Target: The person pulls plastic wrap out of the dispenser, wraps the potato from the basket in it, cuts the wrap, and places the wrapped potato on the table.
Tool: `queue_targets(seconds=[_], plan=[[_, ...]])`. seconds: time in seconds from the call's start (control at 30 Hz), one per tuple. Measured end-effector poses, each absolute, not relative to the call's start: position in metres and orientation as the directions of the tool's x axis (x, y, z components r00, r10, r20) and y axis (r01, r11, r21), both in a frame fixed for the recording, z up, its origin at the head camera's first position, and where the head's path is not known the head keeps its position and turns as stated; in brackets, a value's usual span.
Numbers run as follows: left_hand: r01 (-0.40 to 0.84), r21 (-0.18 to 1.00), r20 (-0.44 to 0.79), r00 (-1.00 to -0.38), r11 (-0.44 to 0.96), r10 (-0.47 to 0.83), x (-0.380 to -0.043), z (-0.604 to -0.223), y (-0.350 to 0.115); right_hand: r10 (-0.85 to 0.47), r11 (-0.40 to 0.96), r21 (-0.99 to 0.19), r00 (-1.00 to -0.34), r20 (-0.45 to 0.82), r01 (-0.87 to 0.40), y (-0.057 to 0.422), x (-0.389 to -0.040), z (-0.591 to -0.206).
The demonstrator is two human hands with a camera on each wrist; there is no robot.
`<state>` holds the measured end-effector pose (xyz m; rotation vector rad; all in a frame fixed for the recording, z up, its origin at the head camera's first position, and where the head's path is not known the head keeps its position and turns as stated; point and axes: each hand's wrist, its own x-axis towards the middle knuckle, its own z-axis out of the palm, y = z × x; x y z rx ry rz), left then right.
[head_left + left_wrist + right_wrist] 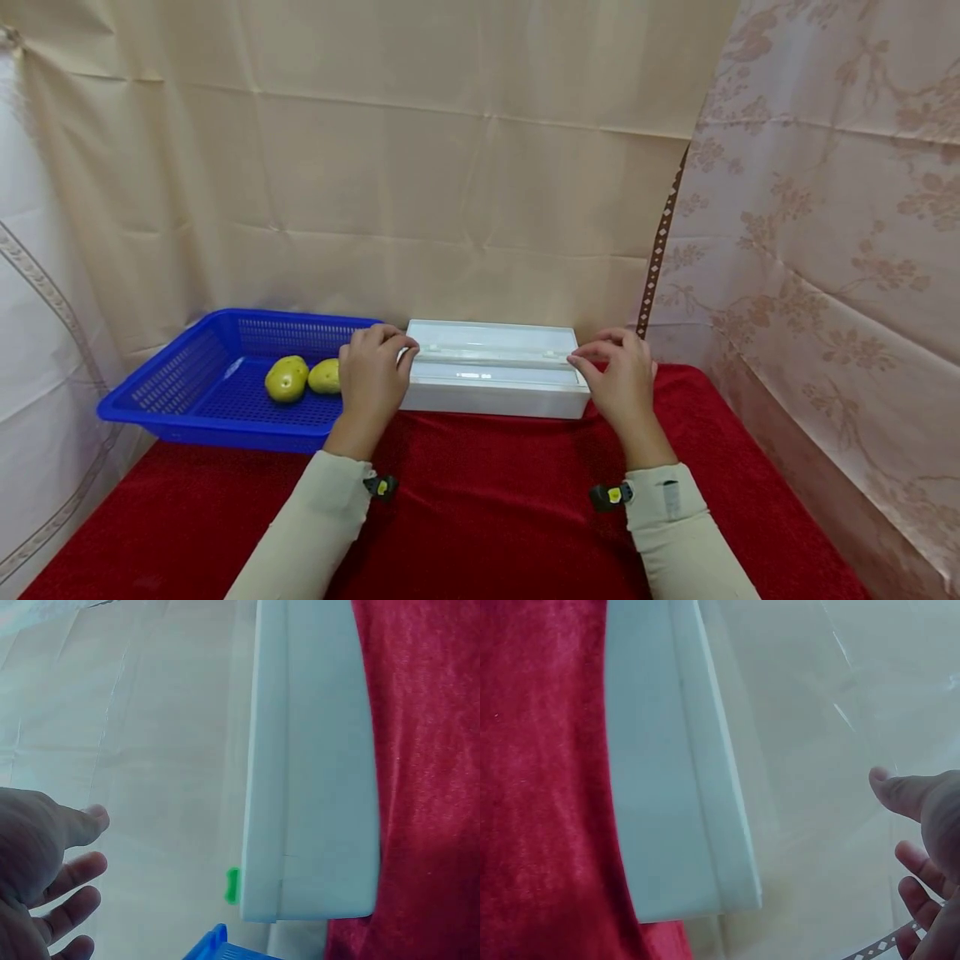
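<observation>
A long white box (491, 402) stands on the red cloth at the back of the table. Above it, a thin see-through strip that looks like the edge of clear plastic film (491, 358) spans from hand to hand. My left hand (372, 371) pinches its left end between thumb and fingertips, and my right hand (621, 375) pinches the right end. Both hands are raised over the box's ends. The left wrist view shows the box's side (330, 765) and a small green piece (233, 885) at its end. Against the pale curtain the film is hard to make out.
A blue plastic basket (202, 425) stands left of the box, beside my left hand. Two yellow-green, potato-like items, one rounder (287, 379) and one partly behind my hand (324, 377), lie in it. Beige curtain (450, 167) hangs close behind; patterned curtain (840, 292) borders the right.
</observation>
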<state>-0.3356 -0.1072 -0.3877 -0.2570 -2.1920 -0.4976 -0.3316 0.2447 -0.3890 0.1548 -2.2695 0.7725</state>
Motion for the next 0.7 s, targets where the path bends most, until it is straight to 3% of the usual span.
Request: queue_targets(seconds=[0.7], plan=[[0.398,0.258,0.83,-0.558,0.88,0.01,-0.323,-0.367,-0.109,0.12,0.792,-0.48,-0.676,0.727,-0.376,0.244,-0.316,-0.366]])
